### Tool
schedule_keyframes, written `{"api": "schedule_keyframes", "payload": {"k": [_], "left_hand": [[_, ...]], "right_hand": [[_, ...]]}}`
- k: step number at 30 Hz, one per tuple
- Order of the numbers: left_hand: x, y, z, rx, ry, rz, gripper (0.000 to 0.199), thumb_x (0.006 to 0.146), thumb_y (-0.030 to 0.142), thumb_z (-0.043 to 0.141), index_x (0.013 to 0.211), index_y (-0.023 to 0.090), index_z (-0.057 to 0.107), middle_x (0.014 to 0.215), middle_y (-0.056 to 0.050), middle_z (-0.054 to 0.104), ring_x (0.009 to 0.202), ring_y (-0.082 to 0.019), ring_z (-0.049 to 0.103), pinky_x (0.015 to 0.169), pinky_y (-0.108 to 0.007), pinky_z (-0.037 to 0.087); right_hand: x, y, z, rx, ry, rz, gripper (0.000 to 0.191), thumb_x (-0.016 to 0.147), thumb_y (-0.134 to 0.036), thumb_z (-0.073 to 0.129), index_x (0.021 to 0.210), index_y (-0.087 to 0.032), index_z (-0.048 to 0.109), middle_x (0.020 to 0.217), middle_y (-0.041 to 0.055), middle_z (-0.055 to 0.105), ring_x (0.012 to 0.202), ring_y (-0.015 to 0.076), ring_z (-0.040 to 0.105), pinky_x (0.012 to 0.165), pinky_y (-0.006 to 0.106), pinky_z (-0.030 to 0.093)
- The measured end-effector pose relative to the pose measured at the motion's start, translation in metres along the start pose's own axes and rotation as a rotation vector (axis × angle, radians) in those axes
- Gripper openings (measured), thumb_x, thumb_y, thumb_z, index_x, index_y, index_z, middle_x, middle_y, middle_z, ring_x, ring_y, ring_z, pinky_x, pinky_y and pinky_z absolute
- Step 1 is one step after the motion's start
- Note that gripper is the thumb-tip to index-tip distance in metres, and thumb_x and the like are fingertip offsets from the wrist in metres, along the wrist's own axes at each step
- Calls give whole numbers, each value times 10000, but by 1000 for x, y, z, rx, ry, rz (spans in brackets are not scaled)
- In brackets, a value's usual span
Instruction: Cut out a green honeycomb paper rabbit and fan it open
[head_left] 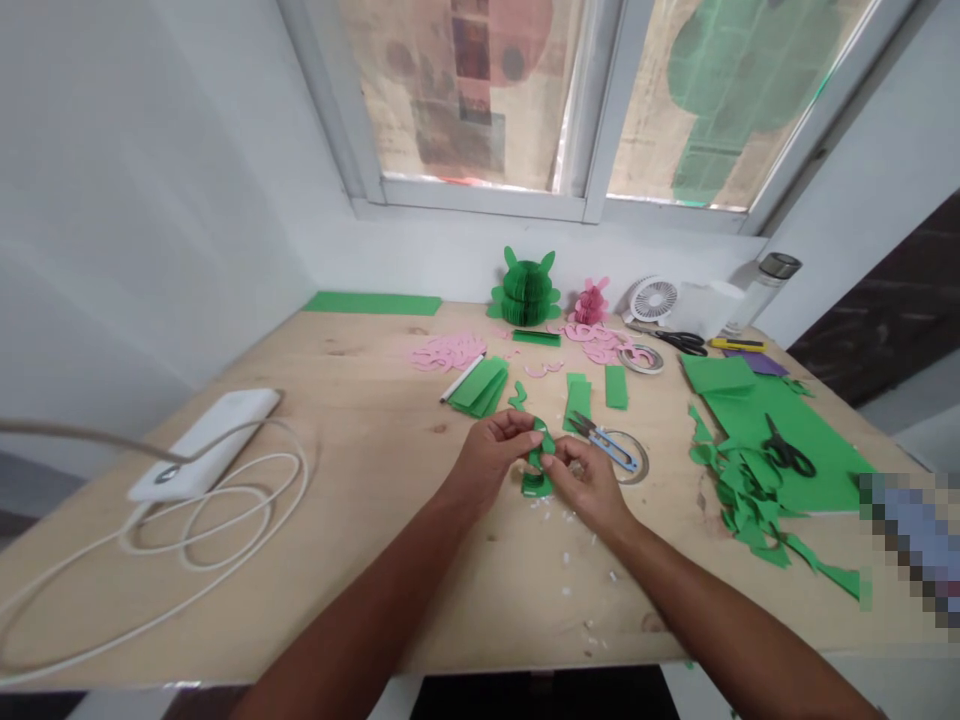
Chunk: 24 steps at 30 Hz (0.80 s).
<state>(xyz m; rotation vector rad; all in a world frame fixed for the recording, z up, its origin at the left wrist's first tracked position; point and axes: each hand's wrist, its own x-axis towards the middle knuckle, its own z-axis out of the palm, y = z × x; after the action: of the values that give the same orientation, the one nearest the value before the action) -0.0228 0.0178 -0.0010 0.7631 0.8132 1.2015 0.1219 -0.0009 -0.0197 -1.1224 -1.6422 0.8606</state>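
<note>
Between my two hands, over the middle of the table, is a small curved green paper cutout (538,484) in several layers. The fingertips of my left hand (496,445) pinch its upper left side. My right hand (592,480) grips it from the right, thumb and forefinger closed on the edge. Just right of my right hand lie blue-handled thread snips (615,448) on a roll of tape (639,470). Small green paper strips (577,402) lie behind them. A wavy green scrap (517,397) rests beyond my left fingers, near folded green strips (484,388) and a white pen (463,378).
Green paper sheets (814,450), black scissors (789,450) and green offcuts (750,500) spread over the right. A power strip (214,440) with looped cable lies left. At the back stand a green paper figure (526,292), a pink one (589,303), a fan (652,300) and a bottle (761,295).
</note>
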Motion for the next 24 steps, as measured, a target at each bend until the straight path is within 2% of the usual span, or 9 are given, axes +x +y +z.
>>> {"api": "schedule_keyframes", "payload": {"k": [3,9,15,20,24], "left_hand": [[-1,-1,2,-9,-3,-9,256,525,177,794,714,136,627,606,24,621,536,-84,545,509,-202,433],[0,-1,-1,-86,-47,-69,242,537,151,796,713,142,631,611,22,624,551,-85,564,541,-205,440],[-2,8,-4,-18,-144,-118,338,562,213,800,869,130,685,688,-23,664,608,-119,591,577,-238,448],[-2,10,-3,47,-48,-49,205,596,251,775,715,114,680,628,-21,637,583,-108,564,578,-233,421],[-1,7,-4,23,-34,-21,165,581,227,770,638,123,656,585,2,607,552,-96,538,571,-229,410]], "right_hand": [[0,1,0,12,4,6,293,775,-293,566,536,-199,424,534,-37,419,560,119,402,541,238,332],[0,1,-1,18,-35,7,327,799,-345,555,536,-196,431,530,-39,403,550,113,395,539,238,331],[1,2,-1,4,-27,11,325,805,-345,541,538,-194,431,517,-41,392,537,108,383,522,230,324],[0,-1,0,-36,-51,14,304,787,-297,539,532,-192,409,518,-45,386,527,100,380,521,224,320],[-1,-4,0,-76,-61,-7,301,791,-277,529,533,-193,399,518,-44,393,526,100,393,520,222,316]]}}
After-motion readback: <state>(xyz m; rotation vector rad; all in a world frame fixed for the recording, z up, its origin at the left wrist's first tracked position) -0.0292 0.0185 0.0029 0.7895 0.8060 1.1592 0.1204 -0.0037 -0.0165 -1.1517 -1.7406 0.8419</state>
